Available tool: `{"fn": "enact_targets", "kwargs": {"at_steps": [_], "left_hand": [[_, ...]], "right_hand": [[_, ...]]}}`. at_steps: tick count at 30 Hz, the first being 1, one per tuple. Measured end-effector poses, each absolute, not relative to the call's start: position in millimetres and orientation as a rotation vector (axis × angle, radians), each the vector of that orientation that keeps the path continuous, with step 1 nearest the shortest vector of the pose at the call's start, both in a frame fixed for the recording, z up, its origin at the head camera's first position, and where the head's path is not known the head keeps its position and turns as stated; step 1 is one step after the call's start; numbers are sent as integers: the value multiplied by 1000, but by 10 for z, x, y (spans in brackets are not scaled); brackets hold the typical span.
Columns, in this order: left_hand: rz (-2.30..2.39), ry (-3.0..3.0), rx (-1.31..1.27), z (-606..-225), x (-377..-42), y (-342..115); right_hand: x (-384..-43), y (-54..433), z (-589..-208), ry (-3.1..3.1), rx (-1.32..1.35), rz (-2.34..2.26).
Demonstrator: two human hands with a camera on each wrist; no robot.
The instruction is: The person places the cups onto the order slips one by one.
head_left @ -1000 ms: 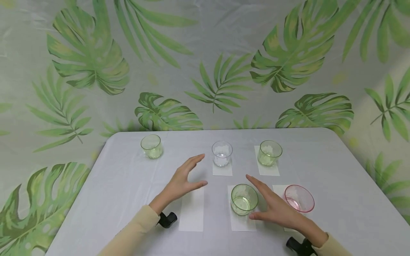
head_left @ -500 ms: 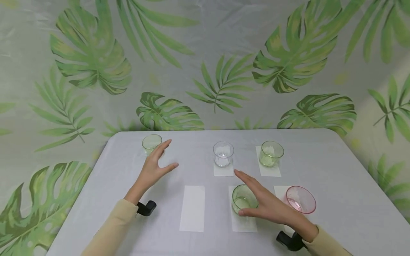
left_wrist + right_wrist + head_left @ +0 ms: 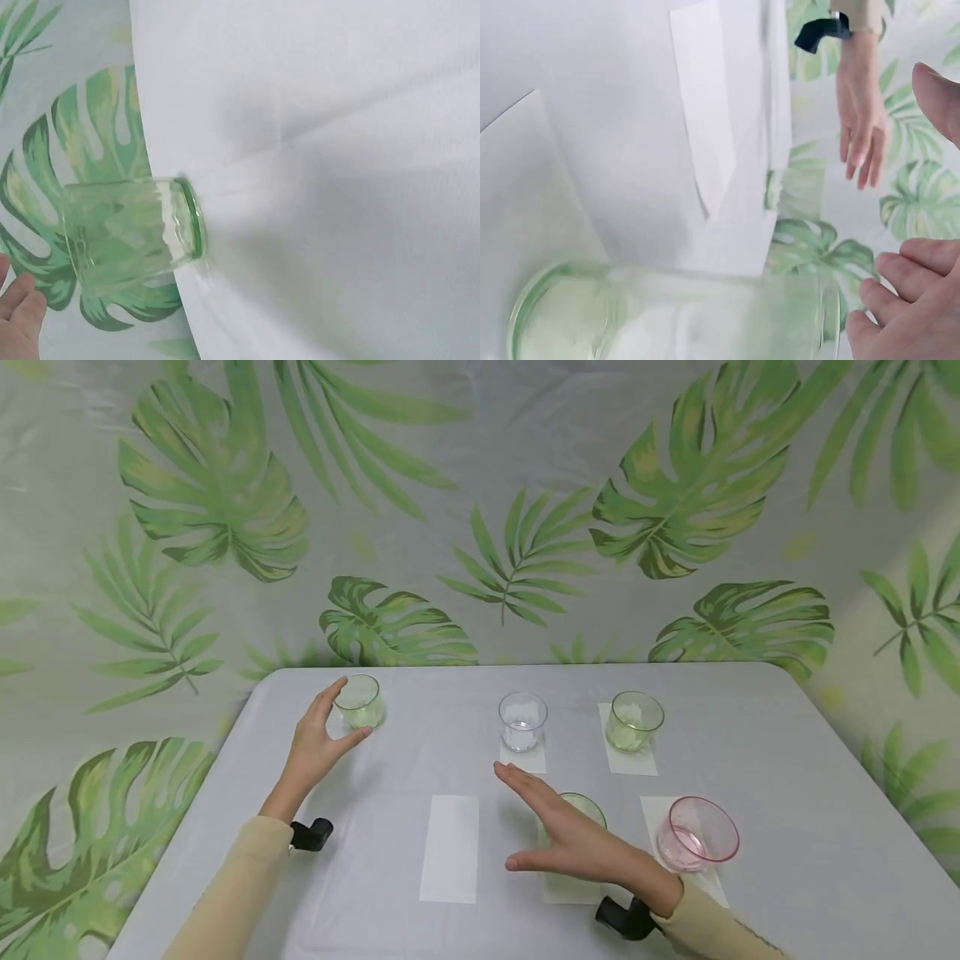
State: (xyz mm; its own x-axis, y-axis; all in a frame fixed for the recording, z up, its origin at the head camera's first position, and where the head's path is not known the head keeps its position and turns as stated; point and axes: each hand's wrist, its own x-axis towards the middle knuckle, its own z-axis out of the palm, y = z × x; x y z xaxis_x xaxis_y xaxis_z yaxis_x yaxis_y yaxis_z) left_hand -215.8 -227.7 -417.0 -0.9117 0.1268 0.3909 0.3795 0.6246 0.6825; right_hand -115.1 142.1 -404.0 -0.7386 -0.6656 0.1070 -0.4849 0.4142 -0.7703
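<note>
At the table's back left stands a green glass cup (image 3: 362,706). My left hand (image 3: 315,747) is beside it with thumb and fingers spread, nothing between them. The same cup (image 3: 135,232) stands upright in the left wrist view, with the fingertips (image 3: 22,300) near its rim. My right hand (image 3: 566,835), fingers also spread, hovers over the front middle and holds nothing. It partly hides another green glass cup (image 3: 587,806) behind it. In the right wrist view that cup (image 3: 675,315) lies close below the fingers (image 3: 900,292).
A clear glass cup (image 3: 522,727) and a green glass cup (image 3: 633,727) stand on paper strips at the back. A pink-rimmed glass cup (image 3: 697,835) is on a strip at front right. A bare paper strip (image 3: 450,852) lies front left on the white cloth (image 3: 810,777).
My left hand has moved left and away from me, up to the back-left green cup. The right hand has shifted left across the front green cup. All the cups stay in place.
</note>
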Motion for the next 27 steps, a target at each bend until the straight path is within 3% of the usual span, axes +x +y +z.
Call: {"fn": "enact_targets", "kwargs": {"at_steps": [27], "left_hand": [[-1354, -2734, -233, -4409, -2654, -2571]], "right_hand": [[-1154, 815, -4325, 2415, -1051, -1115]]}}
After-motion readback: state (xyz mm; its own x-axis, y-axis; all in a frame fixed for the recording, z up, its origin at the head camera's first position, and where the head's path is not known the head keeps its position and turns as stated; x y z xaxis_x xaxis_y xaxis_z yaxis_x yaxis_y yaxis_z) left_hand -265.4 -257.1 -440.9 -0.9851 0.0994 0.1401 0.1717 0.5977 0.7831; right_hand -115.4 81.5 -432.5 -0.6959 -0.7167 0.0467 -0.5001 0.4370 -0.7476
